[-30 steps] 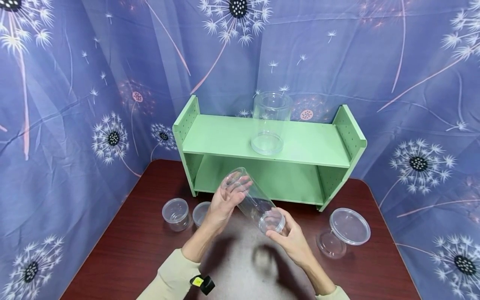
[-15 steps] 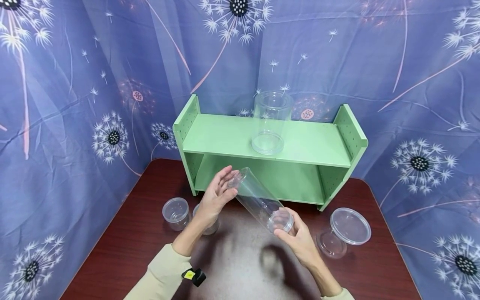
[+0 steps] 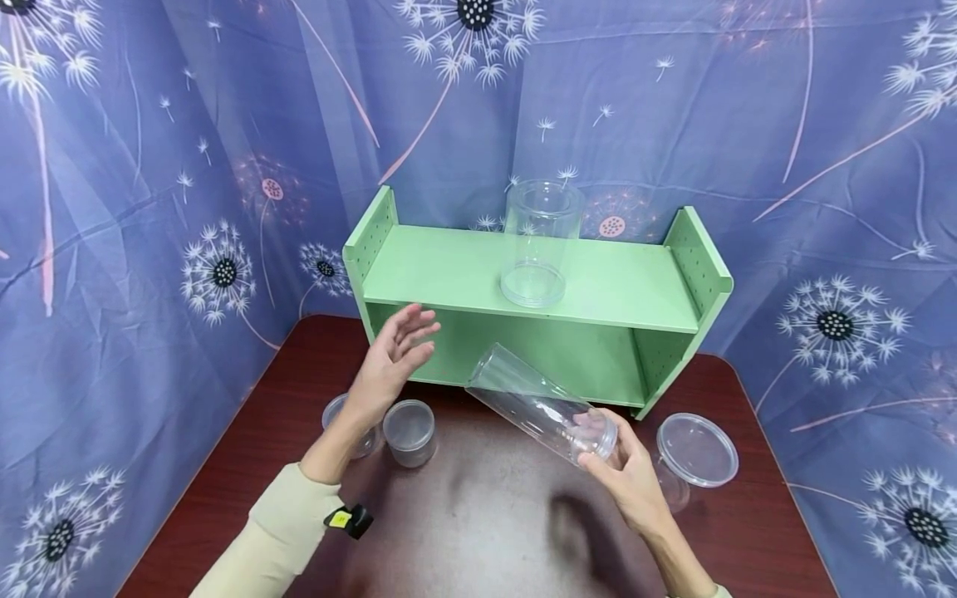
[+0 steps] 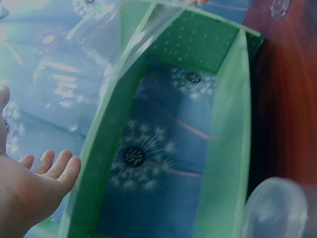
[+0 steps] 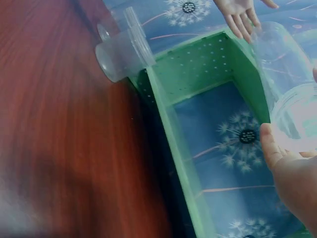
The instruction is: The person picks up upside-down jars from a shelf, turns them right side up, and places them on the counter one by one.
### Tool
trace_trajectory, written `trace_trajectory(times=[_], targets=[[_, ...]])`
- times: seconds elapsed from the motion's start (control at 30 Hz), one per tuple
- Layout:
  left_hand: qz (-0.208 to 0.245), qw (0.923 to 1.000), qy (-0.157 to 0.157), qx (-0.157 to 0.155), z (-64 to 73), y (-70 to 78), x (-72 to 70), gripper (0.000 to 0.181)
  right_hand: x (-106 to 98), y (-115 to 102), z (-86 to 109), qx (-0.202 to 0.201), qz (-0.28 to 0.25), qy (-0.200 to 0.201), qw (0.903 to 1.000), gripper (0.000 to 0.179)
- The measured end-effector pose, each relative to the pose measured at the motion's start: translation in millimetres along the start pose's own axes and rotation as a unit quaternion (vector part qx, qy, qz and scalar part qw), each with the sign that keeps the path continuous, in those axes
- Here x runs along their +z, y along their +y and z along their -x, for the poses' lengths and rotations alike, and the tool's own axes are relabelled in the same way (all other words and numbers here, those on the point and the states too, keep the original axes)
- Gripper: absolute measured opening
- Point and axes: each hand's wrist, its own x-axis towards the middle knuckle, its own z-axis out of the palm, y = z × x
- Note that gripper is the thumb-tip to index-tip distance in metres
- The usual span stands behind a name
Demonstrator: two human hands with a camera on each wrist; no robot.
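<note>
A tall clear plastic jar [image 3: 534,403] hangs tilted over the table, its far end raised toward the left. My right hand [image 3: 628,477] grips its lower right end, thumb in front; the right wrist view shows this end of the jar [image 5: 299,116] near the fingers. Free of the jar, my left hand [image 3: 389,361] is held up with fingers spread and loosely bent, touching nothing. Below it on the table stand two short clear jars: one small jar [image 3: 409,433] in plain sight, another jar [image 3: 333,410] partly hidden behind the left forearm.
A green two-tier shelf [image 3: 441,262] stands at the back of the dark red table [image 3: 239,490]. On its upper tier is a large clear jar [image 3: 534,249]. At right, a clear round lid [image 3: 698,450] leans or rests over another clear container [image 3: 673,486].
My left hand has let go of the tall jar's upper end and moved left. My right hand has carried the jar to the right, tipping it closer to level.
</note>
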Motion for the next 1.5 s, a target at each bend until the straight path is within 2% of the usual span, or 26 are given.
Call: trace_trajectory(times=[0.13, 0.27, 0.5, 0.6, 0.83, 0.97, 1.13, 1.33, 1.5], targets=[[-0.030, 0.9993, 0.022, 0.008, -8.1, 14.6, -17.0, 0.070, -7, -12, -0.9, -0.021, 0.000, 0.005, 0.9998, 0.063], [-0.028, 0.9982, 0.049, 0.019, -16.3, 27.0, -30.9, 0.068, -14, -26, -3.3, -0.023, -0.004, 0.012, 0.9997, 0.069], [-0.040, 0.9948, 0.083, 0.044, -27.3, 44.6, -47.8, 0.064, -28, -50, -7.4, -0.015, 0.054, 0.040, 0.9976, 0.076], [-0.041, 0.9927, 0.098, 0.057, -33.0, 52.7, -53.4, 0.064, -36, -58, -9.2, -0.019, 0.060, 0.037, 0.9973, 0.078], [-0.069, 0.9815, 0.151, 0.095, -48.2, 70.9, -63.1, 0.059, -54, -80, -16.0, -0.055, 0.079, 0.041, 0.9945, 0.077], [-0.083, 0.9763, 0.168, 0.108, -55.5, 76.8, -68.0, 0.059, -63, -94, -20.8, -0.080, 0.079, 0.042, 0.9928, 0.076], [-0.131, 0.9711, 0.174, 0.098, -63.3, 77.7, -73.8, 0.062, -72, -110, -25.8, -0.099, 0.084, 0.053, 0.9902, 0.077], [-0.208, 0.9612, 0.167, 0.071, -72.3, 70.9, -79.2, 0.064, -77, -128, -32.2, -0.094, 0.106, 0.078, 0.9868, 0.078], [-0.230, 0.9590, 0.159, 0.044, -78.6, 64.4, -80.2, 0.066, -77, -139, -40.1, -0.094, 0.144, 0.089, 0.9811, 0.079]])
